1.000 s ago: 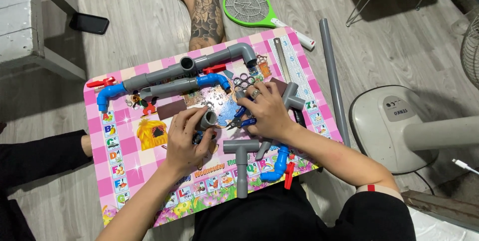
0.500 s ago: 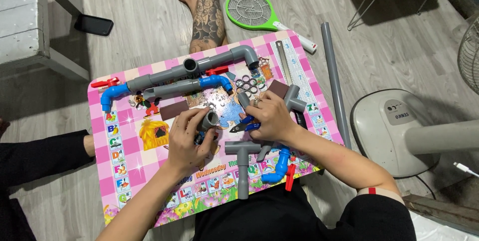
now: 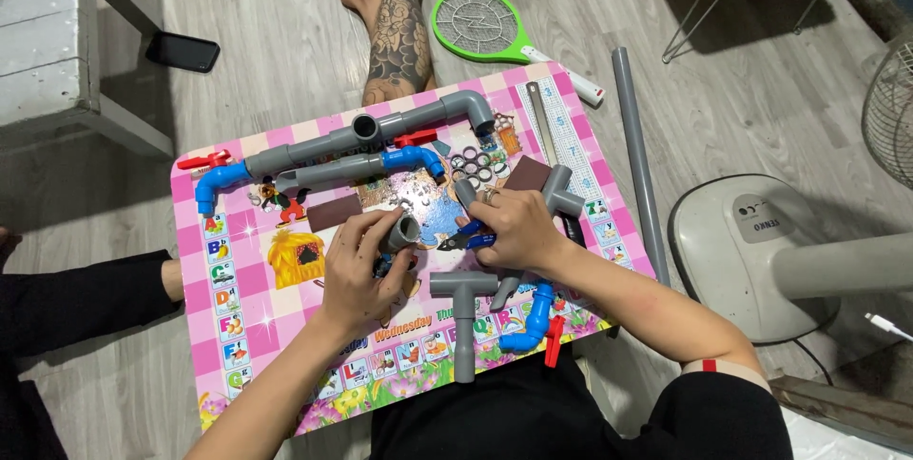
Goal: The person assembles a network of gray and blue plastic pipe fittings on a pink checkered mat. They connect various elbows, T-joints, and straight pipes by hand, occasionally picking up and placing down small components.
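Hands meet over the pink play table (image 3: 238, 327): my left hand (image 3: 366, 265) clamps a short grey pipe fitting (image 3: 403, 231), my right hand (image 3: 514, 227) grips blue-handled pliers (image 3: 466, 239). I judge the fitting light, rigid, slippery; best held mid-barrel.

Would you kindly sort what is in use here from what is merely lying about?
In use: left hand on grey pipe piece; right hand with blue-handled tool; grey tee.
Lying about: green racket, phone, fan base.
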